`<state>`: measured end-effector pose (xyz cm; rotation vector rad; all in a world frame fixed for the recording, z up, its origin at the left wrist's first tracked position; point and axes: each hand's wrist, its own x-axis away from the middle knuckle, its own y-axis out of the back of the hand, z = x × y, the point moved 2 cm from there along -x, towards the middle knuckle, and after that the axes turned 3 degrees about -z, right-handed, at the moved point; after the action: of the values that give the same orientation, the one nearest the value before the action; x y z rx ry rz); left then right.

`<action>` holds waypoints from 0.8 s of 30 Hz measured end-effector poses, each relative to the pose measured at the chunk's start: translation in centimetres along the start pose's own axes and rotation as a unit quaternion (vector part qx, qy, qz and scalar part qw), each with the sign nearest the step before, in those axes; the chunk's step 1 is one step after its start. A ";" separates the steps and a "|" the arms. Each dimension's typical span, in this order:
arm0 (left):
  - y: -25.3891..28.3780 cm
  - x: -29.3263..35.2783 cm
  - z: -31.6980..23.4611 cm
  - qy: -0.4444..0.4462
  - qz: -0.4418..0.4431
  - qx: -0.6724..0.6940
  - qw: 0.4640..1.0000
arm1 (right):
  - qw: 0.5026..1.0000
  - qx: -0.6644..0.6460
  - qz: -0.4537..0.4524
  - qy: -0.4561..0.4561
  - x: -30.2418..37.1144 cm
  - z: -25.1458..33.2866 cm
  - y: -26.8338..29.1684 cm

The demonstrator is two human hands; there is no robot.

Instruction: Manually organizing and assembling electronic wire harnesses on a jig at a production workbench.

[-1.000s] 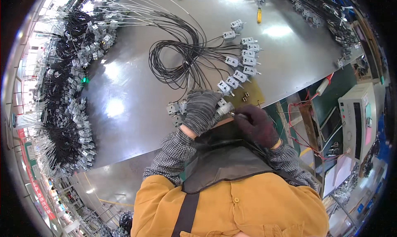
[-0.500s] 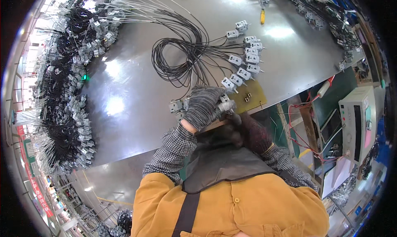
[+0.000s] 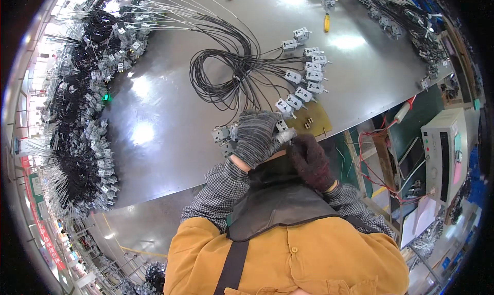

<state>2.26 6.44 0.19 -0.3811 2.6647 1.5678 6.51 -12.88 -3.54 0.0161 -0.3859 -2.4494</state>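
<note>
My left hand [image 3: 256, 135], in a grey striped glove, is closed around a small silver box-shaped metal part [image 3: 282, 127] at the table's near edge. Its fingers hide much of that part. Right beside its end is my right hand [image 3: 311, 163], in a dark maroon glove, with the fingers curled together; whatever they pinch is hidden. More silver parts [image 3: 221, 134] lie just left of my left hand. Beyond my hands, several like parts [image 3: 303, 93] form a curved row, joined by black cables to a coiled cable bundle [image 3: 218, 79].
Under the row's near end lies a yellowish plate [image 3: 318, 119] with small brass-coloured pieces. Large heaps of cabled parts [image 3: 77, 115] line the metal table's left side. A yellow-handled screwdriver [image 3: 327, 23] lies at the back. A pale instrument box [image 3: 443, 156] with red wires stands right.
My right hand has risen from below the table edge towards the part in my left hand. My left hand has shifted slightly right and nearer to me.
</note>
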 end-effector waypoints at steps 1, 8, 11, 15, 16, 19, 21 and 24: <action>-0.1 0.1 0.0 0.000 0.000 0.000 1.000 | 1.000 0.000 -0.001 0.000 0.0 0.0 0.1; -0.3 0.2 0.2 0.005 -0.006 -0.021 1.000 | 0.991 0.044 0.067 0.111 -0.5 -0.5 0.1; -0.2 0.3 0.1 0.005 -0.007 -0.029 1.000 | 0.994 0.083 0.065 0.013 -0.4 1.1 0.7; -0.7 0.6 0.3 0.005 -0.030 -0.025 0.999 | 0.993 -0.042 0.108 -0.015 -0.3 -0.3 0.7; -0.7 0.6 0.4 0.004 -0.030 -0.025 0.999 | 0.993 -0.042 0.107 -0.014 -0.3 -1.5 0.5; -0.6 0.7 0.4 0.001 -0.029 -0.009 1.000 | 0.959 -0.228 0.131 -0.107 0.2 -2.5 -0.2; -0.2 0.7 0.1 0.016 -0.009 -0.022 1.000 | 0.993 0.102 0.010 0.067 0.2 0.8 0.1; -0.4 1.0 0.1 0.007 -0.026 -0.018 0.999 | 0.993 0.070 -0.005 0.093 0.7 0.3 0.0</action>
<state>1.35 6.15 -0.32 -0.4607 2.6162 1.6066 5.93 -13.20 -3.24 0.3042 -0.4747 -2.4018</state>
